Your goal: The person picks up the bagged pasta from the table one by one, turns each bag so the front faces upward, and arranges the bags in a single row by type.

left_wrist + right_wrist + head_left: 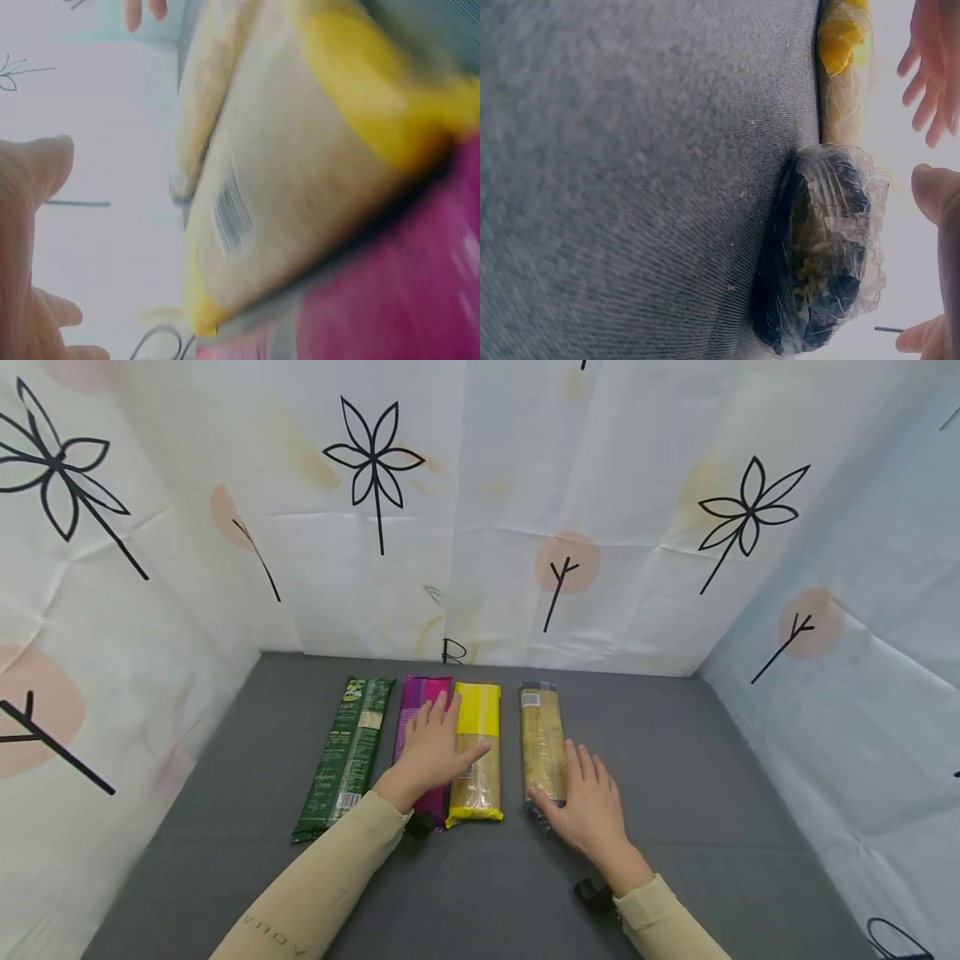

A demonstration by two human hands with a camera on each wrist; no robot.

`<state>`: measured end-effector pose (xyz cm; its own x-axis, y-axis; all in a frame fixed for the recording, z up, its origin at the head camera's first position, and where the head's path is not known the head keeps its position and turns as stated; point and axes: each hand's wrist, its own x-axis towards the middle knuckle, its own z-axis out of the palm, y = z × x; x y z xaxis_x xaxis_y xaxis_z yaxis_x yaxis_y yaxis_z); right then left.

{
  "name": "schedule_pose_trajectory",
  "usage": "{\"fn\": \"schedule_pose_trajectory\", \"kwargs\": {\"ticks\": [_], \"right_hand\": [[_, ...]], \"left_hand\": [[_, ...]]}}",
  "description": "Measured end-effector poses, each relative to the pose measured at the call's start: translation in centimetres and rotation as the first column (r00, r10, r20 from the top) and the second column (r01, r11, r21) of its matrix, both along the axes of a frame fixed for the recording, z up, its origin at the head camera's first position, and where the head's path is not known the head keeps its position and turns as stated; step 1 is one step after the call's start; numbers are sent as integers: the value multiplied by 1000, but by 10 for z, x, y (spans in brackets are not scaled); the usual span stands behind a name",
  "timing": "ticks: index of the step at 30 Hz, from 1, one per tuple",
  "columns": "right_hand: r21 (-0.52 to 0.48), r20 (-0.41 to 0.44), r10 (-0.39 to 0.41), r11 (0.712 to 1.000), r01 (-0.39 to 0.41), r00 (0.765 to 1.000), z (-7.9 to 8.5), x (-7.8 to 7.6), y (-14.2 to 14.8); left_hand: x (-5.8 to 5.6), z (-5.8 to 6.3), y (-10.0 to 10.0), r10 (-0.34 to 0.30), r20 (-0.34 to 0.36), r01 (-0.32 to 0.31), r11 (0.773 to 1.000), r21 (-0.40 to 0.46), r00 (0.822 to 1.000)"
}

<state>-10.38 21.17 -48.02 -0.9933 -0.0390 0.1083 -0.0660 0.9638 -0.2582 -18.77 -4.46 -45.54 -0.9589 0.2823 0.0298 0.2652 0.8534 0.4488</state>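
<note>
Four packets lay on the grey cloth [697, 777]: beside the yellow packet [480, 783], the purple packet [412, 700] sat just left, the green packet [348, 756] farther left, the blue-ended packet [542, 731] apart, right; the left hand [431, 750], spread and empty, hung over its left side; the right hand [597, 810], wide and empty, right of it; judged risk: a low sweep could have knocked neighbours askew

The purple pack [412, 697], yellow pack [477, 714] and dark-ended clear pack [542, 735] lie flat in a row, apparently sealed.

Left fingers [438, 712] over purple packet [434, 802]; right fingers [573, 767] perhaps against navy-ended packet [542, 735]
</note>
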Motion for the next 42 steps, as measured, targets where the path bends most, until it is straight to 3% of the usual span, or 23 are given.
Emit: {"fn": "schedule_pose_trajectory", "kwargs": {"ticks": [8, 14, 17, 23, 38, 42], "right_hand": [[-190, 21, -36, 981, 40, 999, -1, 1, 2], [-421, 99, -82, 900, 117, 992, 5, -1, 3], [-489, 152, -96, 858, 159, 984, 8, -2, 4], [-516, 190, -108, 835, 192, 976, 10, -2, 7], [-551, 231, -97, 807, 212, 968, 5, -3, 6], [-556, 238, -88, 804, 210, 967, 1, -4, 7]], "left_hand": [[-13, 8, 39, -62, 31, 57, 986, 154, 998], [-24, 14, 59, -83, 64, 60, 951, 305, 994], [-27, 14, 69, -101, 82, 65, 933, 355, 991], [-31, 8, 85, -135, 133, 69, 908, 413, 982], [-39, -12, 107, -115, 201, 23, 912, 410, 973], [-40, -18, 111, -128, 212, 25, 904, 427, 969]]}}
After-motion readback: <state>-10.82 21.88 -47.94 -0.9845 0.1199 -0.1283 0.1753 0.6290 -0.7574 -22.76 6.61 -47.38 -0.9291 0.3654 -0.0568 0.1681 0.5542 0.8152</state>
